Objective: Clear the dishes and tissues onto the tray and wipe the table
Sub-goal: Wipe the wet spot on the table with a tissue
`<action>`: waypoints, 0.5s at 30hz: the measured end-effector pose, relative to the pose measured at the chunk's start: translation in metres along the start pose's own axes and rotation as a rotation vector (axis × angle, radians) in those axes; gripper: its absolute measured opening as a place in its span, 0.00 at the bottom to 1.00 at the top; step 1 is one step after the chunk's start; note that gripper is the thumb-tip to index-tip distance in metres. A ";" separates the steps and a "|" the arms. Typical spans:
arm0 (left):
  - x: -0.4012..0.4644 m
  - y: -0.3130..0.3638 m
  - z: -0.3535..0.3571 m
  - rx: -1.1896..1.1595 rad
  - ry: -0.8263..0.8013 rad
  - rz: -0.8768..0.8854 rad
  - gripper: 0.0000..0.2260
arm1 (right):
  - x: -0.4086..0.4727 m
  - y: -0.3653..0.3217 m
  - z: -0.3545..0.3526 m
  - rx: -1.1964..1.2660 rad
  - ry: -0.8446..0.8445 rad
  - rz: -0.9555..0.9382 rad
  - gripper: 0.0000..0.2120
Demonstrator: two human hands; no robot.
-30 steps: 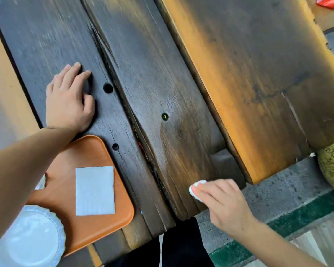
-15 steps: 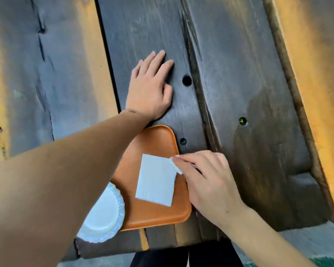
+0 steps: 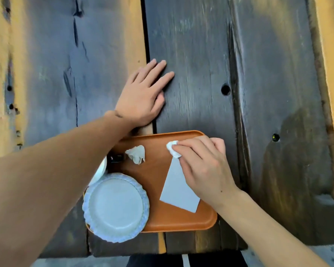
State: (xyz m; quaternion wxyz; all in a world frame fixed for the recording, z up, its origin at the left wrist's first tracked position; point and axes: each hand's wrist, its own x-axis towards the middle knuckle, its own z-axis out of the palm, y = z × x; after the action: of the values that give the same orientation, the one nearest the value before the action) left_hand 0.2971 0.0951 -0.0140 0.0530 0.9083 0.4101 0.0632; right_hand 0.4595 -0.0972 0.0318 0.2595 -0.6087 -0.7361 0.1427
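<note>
We are pinching the soft, weightless tissue wad (image 3: 173, 151) in our right hand (image 3: 204, 166) over the tray (image 3: 181, 222), left hand (image 3: 141, 97) lying flat and empty on the table (image 3: 200, 54).

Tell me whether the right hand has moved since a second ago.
Yes. The right hand, pinching a balled tissue, went from the table's near edge, right of the orange tray, leftward to over the tray, partly covering the flat napkin.
</note>
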 end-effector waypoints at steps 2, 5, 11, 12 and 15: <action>-0.008 -0.014 -0.002 0.014 0.015 -0.032 0.24 | 0.009 -0.004 0.005 -0.025 -0.016 -0.026 0.09; -0.006 -0.012 -0.002 0.009 0.035 -0.037 0.23 | 0.021 -0.005 0.013 -0.064 -0.010 -0.058 0.09; -0.008 -0.013 -0.003 -0.020 0.025 -0.049 0.24 | 0.024 -0.004 0.020 -0.123 -0.088 -0.057 0.09; -0.007 -0.012 -0.004 -0.021 0.020 -0.050 0.24 | 0.024 -0.005 0.019 -0.122 -0.097 -0.049 0.10; -0.007 -0.012 -0.006 -0.019 0.009 -0.051 0.24 | 0.021 -0.010 0.014 -0.119 -0.149 -0.006 0.15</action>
State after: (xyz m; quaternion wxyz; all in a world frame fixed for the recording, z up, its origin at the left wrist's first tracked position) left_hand 0.2831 0.0978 -0.0107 0.0612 0.8966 0.4330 0.0697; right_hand 0.4408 -0.0779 0.0304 0.1678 -0.6086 -0.7623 0.1427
